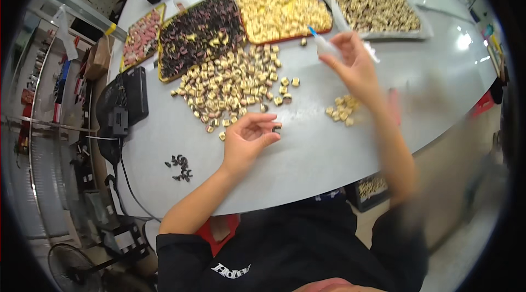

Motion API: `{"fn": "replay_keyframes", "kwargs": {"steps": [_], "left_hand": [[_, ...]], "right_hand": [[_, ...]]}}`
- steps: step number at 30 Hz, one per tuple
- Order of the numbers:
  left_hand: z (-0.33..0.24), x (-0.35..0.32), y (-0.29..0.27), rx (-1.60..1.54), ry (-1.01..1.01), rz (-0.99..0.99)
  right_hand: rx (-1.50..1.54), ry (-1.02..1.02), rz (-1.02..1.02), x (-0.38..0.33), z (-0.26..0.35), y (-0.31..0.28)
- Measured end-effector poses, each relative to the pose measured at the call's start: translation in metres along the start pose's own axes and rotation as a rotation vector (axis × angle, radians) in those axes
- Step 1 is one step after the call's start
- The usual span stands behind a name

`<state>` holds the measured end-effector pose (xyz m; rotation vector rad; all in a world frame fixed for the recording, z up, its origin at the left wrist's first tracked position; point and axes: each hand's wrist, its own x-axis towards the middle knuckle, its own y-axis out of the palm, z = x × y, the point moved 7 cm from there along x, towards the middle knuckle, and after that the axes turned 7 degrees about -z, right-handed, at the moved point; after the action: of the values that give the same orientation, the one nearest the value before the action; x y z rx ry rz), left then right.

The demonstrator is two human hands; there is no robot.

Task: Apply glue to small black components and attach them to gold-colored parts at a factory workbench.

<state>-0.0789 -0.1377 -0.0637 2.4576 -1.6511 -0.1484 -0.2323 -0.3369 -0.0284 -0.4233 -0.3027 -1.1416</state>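
Between the thumb and fingers of my left hand (246,141) is a small black curved piece (276,129), held just above the table. My right hand (353,67) is raised at the right and closed around a white squeeze bottle (327,46) with a thin blue tip pointing up and left. A spread of small cream-and-dark blocks (230,83) lies just beyond my left hand. Below my right hand sits a little heap of cream blocks (343,108). Several loose black curved pieces (179,167) lie to the left of my left forearm.
Along the back stand a tray of pink pieces (131,56), a tray of black pieces (164,67), a tray of cream blocks (257,41) and a white-lined tray of darker blocks (422,33). A black device with cables (139,92) rests at the table's left edge.
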Motion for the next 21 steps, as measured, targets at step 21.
{"fn": "replay_keyframes", "kwargs": {"steps": [21], "left_hand": [[0.0,0.001,0.006,-0.046,-0.034,-0.03]], "right_hand": [[-0.627,-0.095,0.659,-0.039,0.038,0.013]]}}
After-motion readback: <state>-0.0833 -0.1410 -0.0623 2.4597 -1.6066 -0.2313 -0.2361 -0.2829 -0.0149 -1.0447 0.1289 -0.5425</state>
